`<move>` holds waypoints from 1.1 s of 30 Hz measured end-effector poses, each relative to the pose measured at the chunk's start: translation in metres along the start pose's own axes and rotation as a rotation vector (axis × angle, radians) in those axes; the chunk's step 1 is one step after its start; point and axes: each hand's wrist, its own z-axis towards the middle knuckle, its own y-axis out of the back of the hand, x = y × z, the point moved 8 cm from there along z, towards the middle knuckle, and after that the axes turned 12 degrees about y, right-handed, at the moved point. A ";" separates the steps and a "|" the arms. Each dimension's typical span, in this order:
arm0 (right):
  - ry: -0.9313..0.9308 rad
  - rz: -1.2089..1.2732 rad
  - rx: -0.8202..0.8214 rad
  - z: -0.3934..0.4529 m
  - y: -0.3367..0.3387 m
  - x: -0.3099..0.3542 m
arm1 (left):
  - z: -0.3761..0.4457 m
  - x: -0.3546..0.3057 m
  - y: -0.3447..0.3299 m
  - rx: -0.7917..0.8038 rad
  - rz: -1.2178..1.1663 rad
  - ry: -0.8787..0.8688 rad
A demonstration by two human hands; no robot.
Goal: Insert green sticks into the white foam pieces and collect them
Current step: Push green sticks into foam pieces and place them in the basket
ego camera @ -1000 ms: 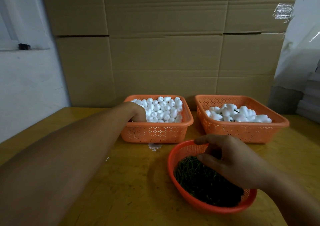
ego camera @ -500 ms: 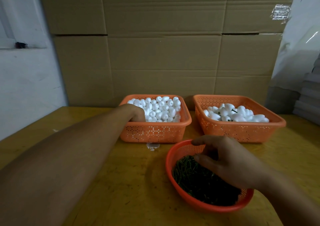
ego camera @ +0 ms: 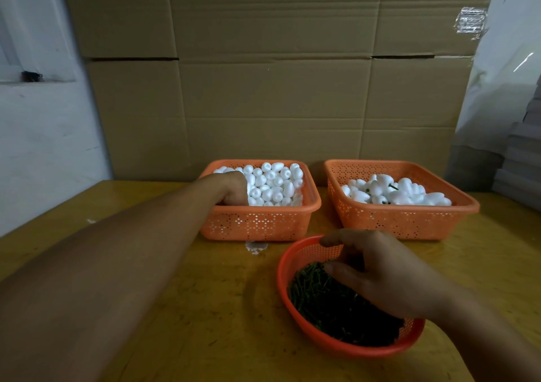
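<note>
**Head view: both your hands are down in the baskets**

Head camera shows your right hand (ego camera: 383, 276) hanging over the round red basket (ego camera: 285, 276), with the thumb and forefinger curled towards each other just above the green sticks (ego camera: 325, 302). The other fingers (ego camera: 339, 270) bend down among the sticks. Whether a stick is pinched between them you cannot tell from here, since the hand hides its own tips.

Your left hand (ego camera: 232, 188) is sunk into the near left corner of the left orange basket (ego camera: 257, 223), its fingers buried among the white foam pieces (ego camera: 272, 184). What they grip, if anything, is hidden.

Those green sticks are short, thin and dark, lying in a loose tangle that fills most of the round basket's floor. The foam pieces in the left basket are small, smooth, egg-shaped and plain white, heaped up to the rim.

Beside it to the right, just apart, stands the right orange basket (ego camera: 404, 223). It holds foam pieces with sticks (ego camera: 392, 192): larger-looking white lumps in a lower pile, with a few dark green stems showing between them.

All three baskets stand on the yellow wooden worktop (ego camera: 228, 308), the round one nearest you. A small white scrap (ego camera: 256, 247) lies on the worktop just in front of the left basket. Behind the baskets rises a wall of stacked cardboard boxes (ego camera: 269, 88).
</note>
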 end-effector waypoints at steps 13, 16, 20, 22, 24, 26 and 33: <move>-0.007 -0.033 0.033 0.001 -0.005 -0.003 | -0.049 -0.003 0.039 -0.269 -0.820 -0.225; -0.006 -0.043 0.037 0.001 -0.006 -0.003 | -0.079 -0.006 0.049 -0.349 -0.905 -0.346; -0.009 -0.054 0.034 0.001 -0.006 -0.003 | -0.118 -0.016 0.047 -0.353 -0.986 -0.512; -0.006 -0.065 0.039 0.001 -0.006 -0.003 | -0.134 -0.022 0.039 -0.307 -1.027 -0.573; 0.000 -0.072 0.051 0.001 -0.006 -0.003 | -0.149 -0.027 0.030 -0.243 -1.074 -0.618; 0.008 -0.080 0.066 0.001 -0.007 -0.002 | -0.160 -0.032 0.022 -0.178 -1.119 -0.650; -0.023 -0.130 0.122 0.002 -0.012 -0.004 | -0.183 -0.044 -0.005 0.119 -1.291 -0.723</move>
